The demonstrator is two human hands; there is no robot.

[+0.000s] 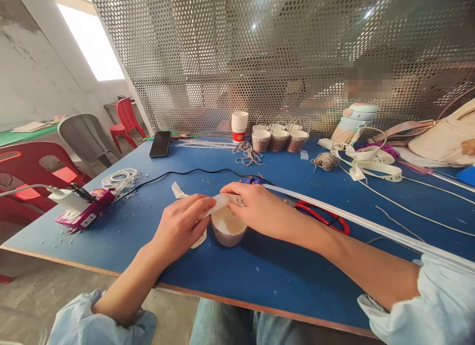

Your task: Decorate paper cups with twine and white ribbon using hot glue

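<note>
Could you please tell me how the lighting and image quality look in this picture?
Head view: the window is blown out white; bright spots glare on the perforated metal; a soft shadow lies right of the cup; a patch above the bottle is pixelated.

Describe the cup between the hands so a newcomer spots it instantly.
On the blue table, look toward the near side. The cup stands there, under a printed ribbon held by the left hand and right hand. Unlike the similar cups clustered by the perforated screen, it stands apart, near the table's front edge.
</note>
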